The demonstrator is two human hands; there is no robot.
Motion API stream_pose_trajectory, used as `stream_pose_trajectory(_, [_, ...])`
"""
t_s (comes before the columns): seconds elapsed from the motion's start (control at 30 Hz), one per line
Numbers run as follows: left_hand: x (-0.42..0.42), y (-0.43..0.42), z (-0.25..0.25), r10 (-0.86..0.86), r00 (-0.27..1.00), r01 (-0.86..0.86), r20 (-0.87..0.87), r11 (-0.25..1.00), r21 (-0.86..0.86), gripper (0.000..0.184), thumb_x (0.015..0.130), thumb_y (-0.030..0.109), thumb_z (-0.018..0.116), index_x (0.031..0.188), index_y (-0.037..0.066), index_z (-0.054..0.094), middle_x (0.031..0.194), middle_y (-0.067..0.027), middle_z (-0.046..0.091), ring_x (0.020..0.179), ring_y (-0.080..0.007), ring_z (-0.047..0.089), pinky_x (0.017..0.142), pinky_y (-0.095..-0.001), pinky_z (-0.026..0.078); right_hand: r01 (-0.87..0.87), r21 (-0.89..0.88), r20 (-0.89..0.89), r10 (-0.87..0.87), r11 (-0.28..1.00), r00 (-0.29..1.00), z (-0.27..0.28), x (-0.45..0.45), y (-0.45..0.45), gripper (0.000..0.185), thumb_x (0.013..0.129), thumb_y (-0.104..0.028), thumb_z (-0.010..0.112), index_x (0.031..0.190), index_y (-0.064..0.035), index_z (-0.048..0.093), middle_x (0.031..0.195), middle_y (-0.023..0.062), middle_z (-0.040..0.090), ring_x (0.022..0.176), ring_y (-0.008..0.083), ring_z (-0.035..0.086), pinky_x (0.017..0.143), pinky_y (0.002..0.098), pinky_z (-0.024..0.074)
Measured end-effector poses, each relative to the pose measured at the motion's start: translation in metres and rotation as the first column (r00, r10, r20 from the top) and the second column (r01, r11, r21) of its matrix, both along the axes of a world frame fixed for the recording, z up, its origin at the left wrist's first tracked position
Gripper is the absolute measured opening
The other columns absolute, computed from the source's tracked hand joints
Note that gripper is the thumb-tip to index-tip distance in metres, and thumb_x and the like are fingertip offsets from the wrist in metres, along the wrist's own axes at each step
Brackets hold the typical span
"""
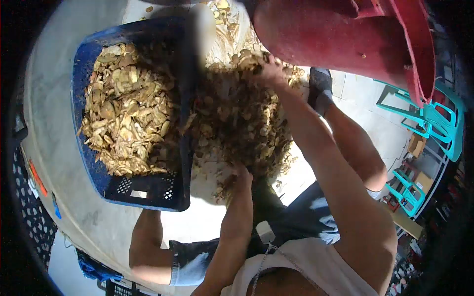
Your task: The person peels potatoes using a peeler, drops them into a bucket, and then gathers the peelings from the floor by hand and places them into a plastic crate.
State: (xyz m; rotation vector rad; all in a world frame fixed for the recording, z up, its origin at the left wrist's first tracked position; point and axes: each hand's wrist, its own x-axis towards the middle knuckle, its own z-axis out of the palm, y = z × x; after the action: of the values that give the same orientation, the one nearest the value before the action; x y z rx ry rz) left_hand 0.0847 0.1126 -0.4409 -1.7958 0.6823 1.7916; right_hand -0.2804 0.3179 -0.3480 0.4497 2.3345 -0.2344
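Observation:
A loose heap of brown and cream dried slices [247, 118], their exact kind unclear, lies between my two hands, blurred in places by motion. My right hand [272, 73] is at the far side of the heap, against the slices, its fingers smeared and partly hidden. At the near side, my left hand [239, 176] touches the heap's lower edge, with its fingers buried or blurred. Directly left of the heap stands a dark blue plastic crate [186, 192], holding many similar slices [128, 113]. Shadow covers the crate's right part.
A large red container [335, 37] lies tilted at the upper right. Turquoise plastic stools [427, 118] stand at the right. More slices [224, 17] are scattered on the pale floor [353, 118] beyond the heap. My bent legs [355, 148] flank the heap.

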Motion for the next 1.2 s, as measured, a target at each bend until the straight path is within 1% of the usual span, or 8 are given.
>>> stream_pose_trajectory(0.2, [-0.024, 0.019, 0.004, 0.088, 0.991, -0.079, -0.099, 0.993, 0.091, 0.049, 0.1, 0.045, 0.036, 0.134, 0.011, 0.045, 0.121, -0.0082, 0.052, 0.093, -0.0183, 0.055, 0.078, -0.0375, 0.05, -0.095, -0.189, -0.222, 0.052, 0.977, 0.974, -0.042, 0.12, -0.022, 0.099, 0.064, -0.064, 0.074, 0.142, -0.0153, 0.04, 0.151, 0.0242, 0.021, 0.128, 0.0408, 0.042, 0.105, 0.0463, 0.0404])
stream_pose_trajectory(0.43, [-0.033, 0.008, 0.01, 0.106, 0.978, -0.076, -0.182, 0.983, 0.164, 0.05, 0.099, 0.047, 0.039, 0.132, 0.011, 0.046, 0.119, -0.008, 0.053, 0.093, -0.0189, 0.056, 0.075, -0.0368, 0.052, 0.072, -0.399, 0.161, -0.007, 0.914, 0.987, 0.025, 0.189, -0.078, 0.096, 0.063, -0.072, 0.068, 0.135, -0.0121, 0.049, 0.145, 0.0255, 0.032, 0.123, 0.0424, 0.046, 0.102, 0.0486, 0.0415])
stream_pose_trajectory(0.67, [-0.039, -0.011, 0.044, 0.073, 0.962, -0.012, -0.264, 0.974, 0.225, 0.05, 0.097, 0.049, 0.041, 0.13, 0.011, 0.047, 0.117, -0.0078, 0.053, 0.093, -0.0195, 0.057, 0.072, -0.036, 0.053, -0.024, -0.339, 0.023, 0.034, 0.94, 0.999, 0.031, 0.23, -0.111, 0.099, 0.066, -0.076, 0.062, 0.14, -0.0118, 0.044, 0.142, 0.0295, 0.034, 0.124, 0.0422, 0.045, 0.103, 0.0485, 0.0395])
stream_pose_trajectory(0.87, [-0.108, -0.023, 0.186, -0.061, 0.869, 0.135, -0.491, 0.984, 0.117, 0.051, 0.096, 0.051, 0.043, 0.128, 0.011, 0.047, 0.116, -0.0076, 0.054, 0.094, -0.02, 0.058, 0.069, -0.0354, 0.054, 0.078, -0.417, 0.043, -0.066, 0.906, 0.997, 0.092, 0.194, -0.113, 0.097, 0.066, -0.073, 0.066, 0.138, -0.0111, 0.045, 0.145, 0.0237, 0.036, 0.125, 0.0387, 0.047, 0.104, 0.045, 0.0389])
stream_pose_trajectory(1.0, [-0.158, -0.029, 0.255, -0.072, 0.846, -0.003, -0.528, 0.99, -0.141, 0.043, 0.098, 0.044, 0.044, 0.122, 0.009, 0.051, 0.103, -0.0061, 0.057, 0.09, -0.0173, 0.06, 0.069, -0.0315, 0.054, -0.125, -0.725, -0.426, -0.298, 0.678, 0.854, 0.188, 0.165, -0.124, 0.064, 0.072, -0.051, 0.074, 0.118, -0.0091, 0.06, 0.104, 0.0153, 0.065, 0.105, 0.0276, 0.061, 0.101, 0.0394, 0.0419])
stream_pose_trajectory(1.07, [-0.176, -0.047, 0.292, 0.112, 0.64, -0.093, -0.76, 0.993, 0.068, 0.044, 0.097, 0.042, 0.047, 0.125, 0.008, 0.052, 0.105, -0.0067, 0.059, 0.095, -0.019, 0.06, 0.077, -0.0327, 0.053, -0.17, -0.64, -0.579, -0.325, 0.749, 0.748, 0.284, 0.144, -0.141, 0.065, 0.071, -0.046, 0.077, 0.121, -0.0085, 0.059, 0.107, 0.0169, 0.064, 0.105, 0.0294, 0.061, 0.1, 0.0374, 0.0426])
stream_pose_trajectory(1.13, [-0.203, -0.062, 0.366, 0.258, 0.457, -0.135, -0.851, 0.966, 0.22, 0.045, 0.095, 0.039, 0.05, 0.127, 0.006, 0.053, 0.11, -0.0077, 0.061, 0.098, -0.0203, 0.06, 0.082, -0.0343, 0.051, -0.255, -0.901, -0.41, -0.495, 0.351, 0.766, 0.336, 0.126, -0.156, 0.067, 0.071, -0.038, 0.08, 0.122, -0.0009, 0.055, 0.108, 0.0112, 0.065, 0.096, 0.0191, 0.061, 0.09, 0.0333, 0.0472])
stream_pose_trajectory(1.2, [-0.214, -0.092, 0.417, -0.02, 0.397, -0.159, -0.917, 0.983, -0.091, 0.047, 0.094, 0.036, 0.053, 0.128, 0.003, 0.052, 0.115, -0.0099, 0.06, 0.099, -0.0216, 0.06, 0.083, -0.0369, 0.051, -0.364, -0.825, -0.552, -0.476, 0.432, 0.685, 0.36, 0.108, -0.18, 0.07, 0.072, -0.037, 0.08, 0.123, 0.002, 0.053, 0.105, 0.0115, 0.065, 0.095, 0.0162, 0.06, 0.089, 0.0311, 0.0473])
